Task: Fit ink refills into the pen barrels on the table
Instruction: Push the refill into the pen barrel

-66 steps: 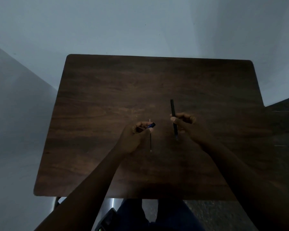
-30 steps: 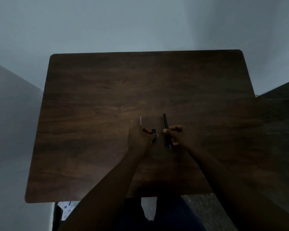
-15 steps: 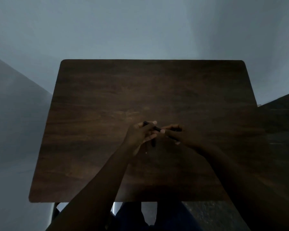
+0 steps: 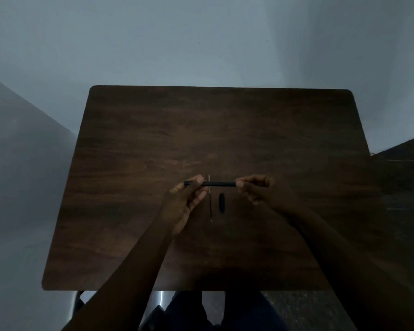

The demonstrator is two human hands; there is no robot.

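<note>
A dark pen barrel (image 4: 219,184) is held level, left to right, above the middle of the brown table (image 4: 153,139). My left hand (image 4: 185,204) pinches its left end between thumb and fingers. My right hand (image 4: 258,189) pinches its right end. Under the barrel a thin pale ink refill (image 4: 210,204) lies on the table, pointing away from me. A short dark cap (image 4: 222,203) lies just right of the refill, also lengthwise.
The table's near edge (image 4: 177,289) runs just above my lap. Grey walls stand behind and to the left. A dark surface (image 4: 402,168) adjoins the table on the right. Metal chair or table legs (image 4: 161,304) show below the edge.
The hands have drawn apart and now hold the barrel level between them. The cap has left my left hand and lies on the table beside the refill.
</note>
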